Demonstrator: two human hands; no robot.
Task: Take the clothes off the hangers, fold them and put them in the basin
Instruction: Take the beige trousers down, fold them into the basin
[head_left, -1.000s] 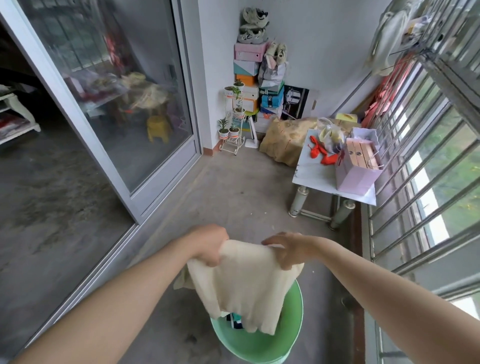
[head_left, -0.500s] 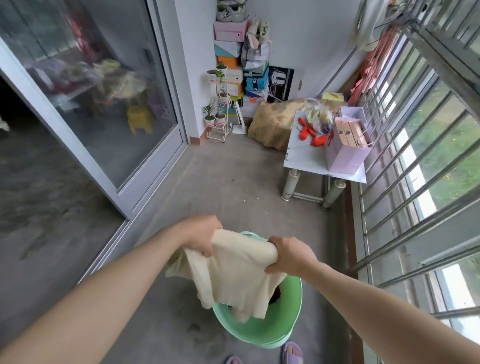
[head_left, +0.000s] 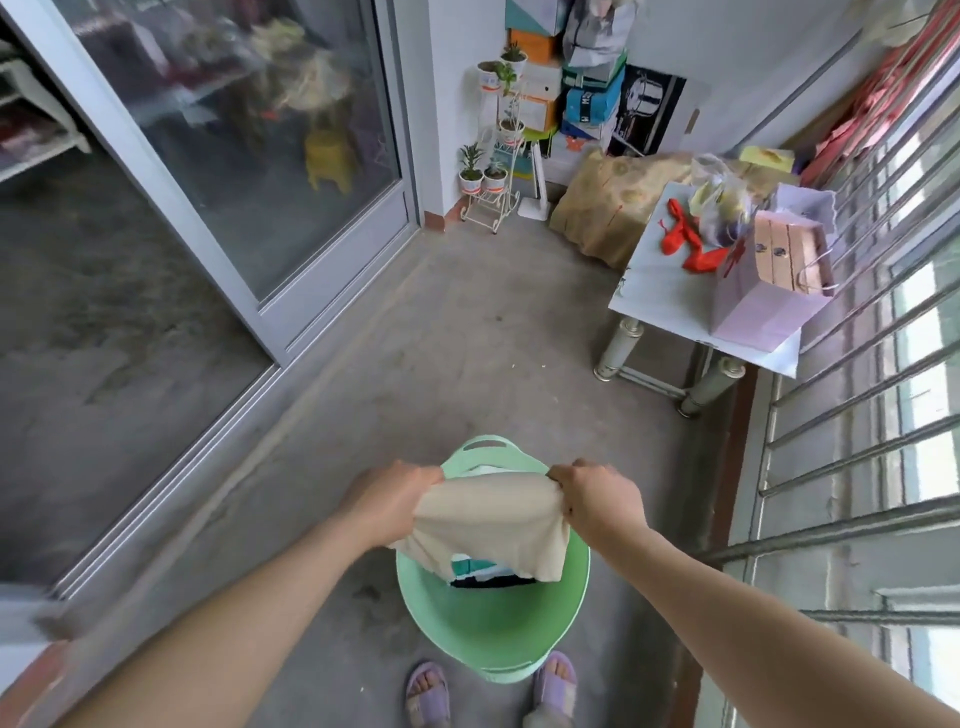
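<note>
Currently, the left grip (head_left: 395, 503) and right grip (head_left: 597, 499) are each clenched on one end of a cream garment (head_left: 493, 519), holding it stretched between them directly over the green basin (head_left: 493, 634). The basin stands on the concrete floor (head_left: 467, 338), just ahead of two purple sandals (head_left: 427, 693), with other clothes (head_left: 488, 569) inside. Whether the garment's hanging edge touches them cannot be told.

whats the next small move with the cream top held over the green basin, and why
Probably lower it straight down and let go. The left hand and right hand grip the cream garment by its upper corners. It looks folded and hangs directly above the green basin, where other clothes lie.
</note>
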